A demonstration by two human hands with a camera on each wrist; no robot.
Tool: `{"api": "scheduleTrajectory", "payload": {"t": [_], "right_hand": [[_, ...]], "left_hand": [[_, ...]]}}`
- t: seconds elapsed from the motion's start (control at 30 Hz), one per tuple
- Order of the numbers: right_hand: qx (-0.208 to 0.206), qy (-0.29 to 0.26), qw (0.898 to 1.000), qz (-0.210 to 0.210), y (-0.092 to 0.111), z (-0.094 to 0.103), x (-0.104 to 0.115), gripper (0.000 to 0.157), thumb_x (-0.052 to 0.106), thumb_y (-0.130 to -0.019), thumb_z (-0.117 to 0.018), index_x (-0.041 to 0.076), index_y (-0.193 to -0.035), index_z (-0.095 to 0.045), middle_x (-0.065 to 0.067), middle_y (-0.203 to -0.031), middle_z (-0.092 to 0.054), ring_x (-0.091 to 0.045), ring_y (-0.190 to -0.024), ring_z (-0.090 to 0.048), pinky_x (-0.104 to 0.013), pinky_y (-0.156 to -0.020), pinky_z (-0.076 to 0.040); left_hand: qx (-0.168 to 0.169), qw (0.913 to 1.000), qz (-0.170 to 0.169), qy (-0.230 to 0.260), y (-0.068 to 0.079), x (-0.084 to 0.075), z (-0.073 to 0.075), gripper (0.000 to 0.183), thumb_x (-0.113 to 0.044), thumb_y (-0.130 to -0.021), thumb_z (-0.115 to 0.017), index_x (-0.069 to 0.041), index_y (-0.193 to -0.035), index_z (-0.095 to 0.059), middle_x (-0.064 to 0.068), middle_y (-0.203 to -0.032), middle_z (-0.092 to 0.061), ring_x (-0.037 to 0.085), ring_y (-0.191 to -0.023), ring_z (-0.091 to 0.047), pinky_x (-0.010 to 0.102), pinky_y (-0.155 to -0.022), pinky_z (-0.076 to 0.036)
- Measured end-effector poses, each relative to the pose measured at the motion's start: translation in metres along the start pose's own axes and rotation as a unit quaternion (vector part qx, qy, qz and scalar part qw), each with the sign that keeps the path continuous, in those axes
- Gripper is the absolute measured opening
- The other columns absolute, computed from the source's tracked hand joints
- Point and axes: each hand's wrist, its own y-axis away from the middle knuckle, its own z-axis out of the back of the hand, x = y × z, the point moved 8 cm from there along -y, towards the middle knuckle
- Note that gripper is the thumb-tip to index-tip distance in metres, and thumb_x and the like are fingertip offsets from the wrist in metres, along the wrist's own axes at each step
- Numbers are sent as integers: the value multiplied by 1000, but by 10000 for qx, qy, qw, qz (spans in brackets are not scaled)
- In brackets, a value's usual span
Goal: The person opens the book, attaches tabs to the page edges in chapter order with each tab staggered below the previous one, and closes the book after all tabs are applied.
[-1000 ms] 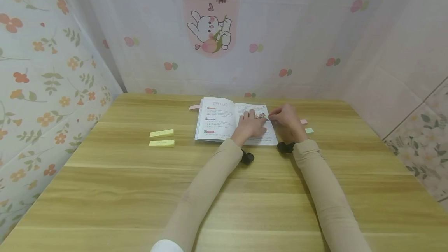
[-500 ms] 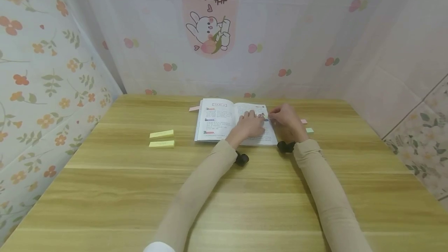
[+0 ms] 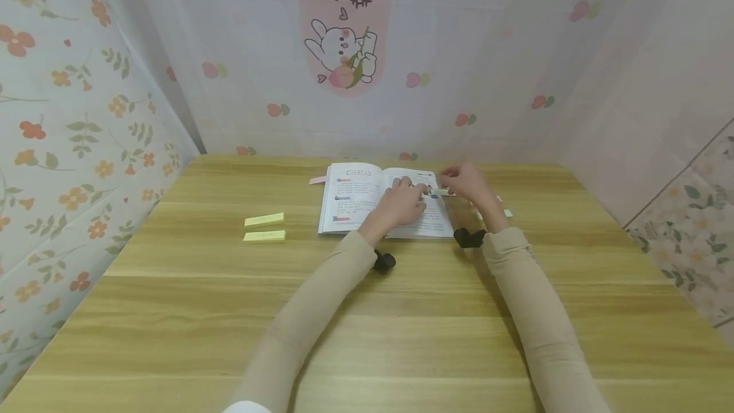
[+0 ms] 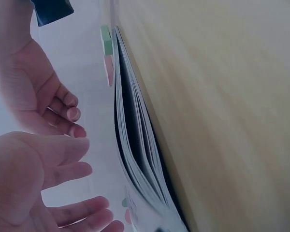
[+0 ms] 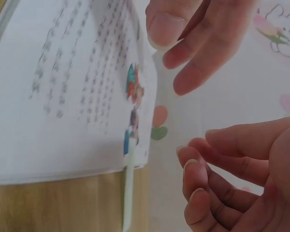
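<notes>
An open book (image 3: 352,199) lies on the table, printed pages facing up. A pale green sticky tab (image 5: 129,193) is on its right page and juts past the side edge. My left hand (image 3: 401,201) is over the right page, its fingers extended in the left wrist view, holding nothing. Just beyond the page's right edge, above the tab, is my right hand (image 3: 469,182). Its fingers are loosely bent with nothing between them in the right wrist view (image 5: 232,179). A pink sticky tab (image 3: 318,180) sticks out from the book's left side.
Two yellow sticky-note pads (image 3: 264,227) lie left of the book. A green pad (image 3: 508,213) and a pink one, partly hidden by the right arm, lie to its right. A fabric backdrop (image 3: 487,69) rises behind the wooden table (image 3: 401,336).
My right hand has lifted off the page edge, leaving the pale green sticky tab in view there. My left hand has slid slightly left across the page.
</notes>
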Motion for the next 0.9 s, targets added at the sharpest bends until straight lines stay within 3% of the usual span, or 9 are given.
{"api": "scheduleTrajectory", "payload": {"t": [0.17,0.37,0.9], "right_hand": [[-46,-25,9999,128,4,3,7,35,18,-102,-57,-8,-124,-66,-30,-118,-66,-36,-88,-68,-40,-77,-55],[-51,29,9995,320,8,5,11,33,16,-101,-57,-7,-123,-66,-31,-117,-66,-40,-91,-69,-44,-80,-55],[62,503,9949,876,17,5,18,33,18,-100,-58,-5,-123,-66,-29,-117,-67,-43,-105,-65,-52,-85,-55]], "left_hand": [[-110,9999,-63,-19,4,1,5,43,-27,-106,-49,-14,-148,-51,15,-139,-50,30,-124,-46,41,-93,-49],[-131,9998,13,-135,9,2,8,47,-30,-107,-48,-14,-151,-47,17,-147,-45,32,-131,-43,43,-98,-48],[-175,9992,205,-307,19,10,13,49,-31,-106,-48,-13,-151,-46,21,-146,-45,35,-131,-44,45,-101,-47]]}}
